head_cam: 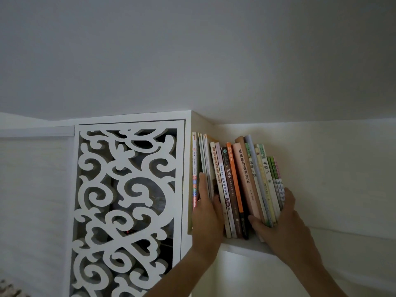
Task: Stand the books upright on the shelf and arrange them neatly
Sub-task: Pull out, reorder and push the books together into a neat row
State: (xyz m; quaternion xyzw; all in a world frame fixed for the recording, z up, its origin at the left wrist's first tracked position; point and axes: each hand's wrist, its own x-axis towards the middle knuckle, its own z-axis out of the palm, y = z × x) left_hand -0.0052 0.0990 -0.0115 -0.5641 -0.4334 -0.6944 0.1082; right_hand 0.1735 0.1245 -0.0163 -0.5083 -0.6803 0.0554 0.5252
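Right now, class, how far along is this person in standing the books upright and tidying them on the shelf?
Done: the books all stand on end on the shelf, spines outward. In hand: the left hand holds the thin volumes at the left end, and the right hand braces the right end. Left: the row leans and its tops are uneven, so it needs straightening and closing up.

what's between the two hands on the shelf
In the head view, upright book spines fill the stretch between the left hand and right hand: a black book, an orange book and a pink book, all leaning slightly.
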